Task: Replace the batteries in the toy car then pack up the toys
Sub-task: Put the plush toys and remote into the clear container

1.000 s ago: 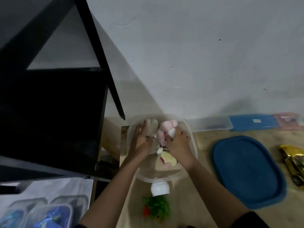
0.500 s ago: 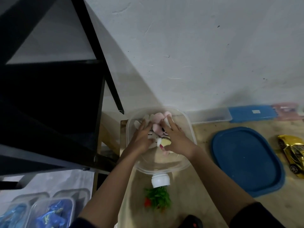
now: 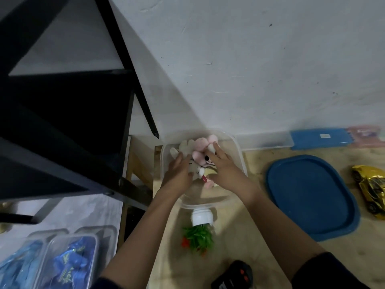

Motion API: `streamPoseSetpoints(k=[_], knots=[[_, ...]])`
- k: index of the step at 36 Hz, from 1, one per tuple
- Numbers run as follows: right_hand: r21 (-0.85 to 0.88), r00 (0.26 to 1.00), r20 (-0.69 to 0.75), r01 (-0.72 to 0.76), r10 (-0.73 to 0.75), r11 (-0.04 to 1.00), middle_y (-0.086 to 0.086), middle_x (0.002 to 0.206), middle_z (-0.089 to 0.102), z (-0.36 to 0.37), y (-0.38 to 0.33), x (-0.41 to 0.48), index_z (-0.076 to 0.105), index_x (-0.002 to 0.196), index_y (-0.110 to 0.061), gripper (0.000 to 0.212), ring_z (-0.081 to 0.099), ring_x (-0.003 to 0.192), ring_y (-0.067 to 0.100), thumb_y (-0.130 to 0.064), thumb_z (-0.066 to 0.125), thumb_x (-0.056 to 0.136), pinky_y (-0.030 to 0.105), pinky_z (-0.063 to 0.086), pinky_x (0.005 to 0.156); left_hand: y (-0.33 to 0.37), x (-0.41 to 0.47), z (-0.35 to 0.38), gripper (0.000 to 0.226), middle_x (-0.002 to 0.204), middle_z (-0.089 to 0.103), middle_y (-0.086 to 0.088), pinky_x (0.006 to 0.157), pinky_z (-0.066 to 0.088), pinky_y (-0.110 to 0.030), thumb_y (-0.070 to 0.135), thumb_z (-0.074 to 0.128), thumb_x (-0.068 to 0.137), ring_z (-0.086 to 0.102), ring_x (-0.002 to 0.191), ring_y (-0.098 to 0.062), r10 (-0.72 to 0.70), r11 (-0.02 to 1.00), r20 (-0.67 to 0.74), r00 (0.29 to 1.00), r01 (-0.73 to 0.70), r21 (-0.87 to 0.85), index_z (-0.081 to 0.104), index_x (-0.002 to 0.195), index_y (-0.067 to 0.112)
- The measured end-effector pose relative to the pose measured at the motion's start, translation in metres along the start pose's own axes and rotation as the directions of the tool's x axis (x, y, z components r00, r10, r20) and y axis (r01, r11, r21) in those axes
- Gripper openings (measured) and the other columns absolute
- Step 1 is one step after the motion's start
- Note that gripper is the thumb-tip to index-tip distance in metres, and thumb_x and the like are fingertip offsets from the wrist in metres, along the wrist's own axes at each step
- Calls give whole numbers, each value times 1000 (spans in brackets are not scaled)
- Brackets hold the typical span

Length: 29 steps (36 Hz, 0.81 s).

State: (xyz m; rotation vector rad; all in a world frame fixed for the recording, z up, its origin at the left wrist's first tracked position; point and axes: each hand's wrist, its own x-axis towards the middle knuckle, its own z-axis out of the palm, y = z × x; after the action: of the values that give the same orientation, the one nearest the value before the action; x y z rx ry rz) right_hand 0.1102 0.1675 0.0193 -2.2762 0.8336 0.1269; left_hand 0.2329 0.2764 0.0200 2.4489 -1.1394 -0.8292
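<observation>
Left hand (image 3: 179,172), right hand (image 3: 226,171) flat on plush toys (image 3: 202,142); toy car (image 3: 371,191) axis near-far.

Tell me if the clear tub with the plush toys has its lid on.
Off. The clear tub stands open; a blue lid lies flat beside it.

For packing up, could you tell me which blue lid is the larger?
The rounded blue lid lying flat between the clear tub and gold car; the rectangular blue lid by the wall is smaller.
</observation>
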Motion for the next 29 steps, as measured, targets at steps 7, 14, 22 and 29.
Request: streamPoseSetpoints(k=[7,14,22,29], knots=[[20,994,-63,87,-86,996,-1,158,5,-10,-3,-50,20,147,-25,72,13,143,24,-19,60,88,36,22,115,10,-51,16,55,156,21,-8,113,24,-37,23,54,94,17,142,-30,76,994,-192,978,-90,-65,34,145,15],[70,940,-249,257,-233,964,-1,145,34,-14,-4,-124,37,140,-22,57,34,131,15,-12,57,88,19,27,104,20,-125,46,37,138,43,-13,109,30,-33,16,54,93,36,131,-27,77,974,-478,875,-169,-152,52,129,8],[128,916,-396,122,-62,984,2,109,53,15,7,-191,57,114,-11,28,53,104,18,-13,58,86,31,46,85,17,-156,62,39,133,46,-15,99,37,-35,21,54,93,43,124,-29,-99,972,-391,915,4,-237,52,128,4],[200,873,-366,-263,321,944,3,97,51,75,16,-233,49,99,-11,23,52,91,21,-28,58,87,34,44,73,11,-142,65,51,136,41,-20,94,40,-40,36,49,94,40,125,-36,-157,981,-173,972,133,-142,42,133,3]])
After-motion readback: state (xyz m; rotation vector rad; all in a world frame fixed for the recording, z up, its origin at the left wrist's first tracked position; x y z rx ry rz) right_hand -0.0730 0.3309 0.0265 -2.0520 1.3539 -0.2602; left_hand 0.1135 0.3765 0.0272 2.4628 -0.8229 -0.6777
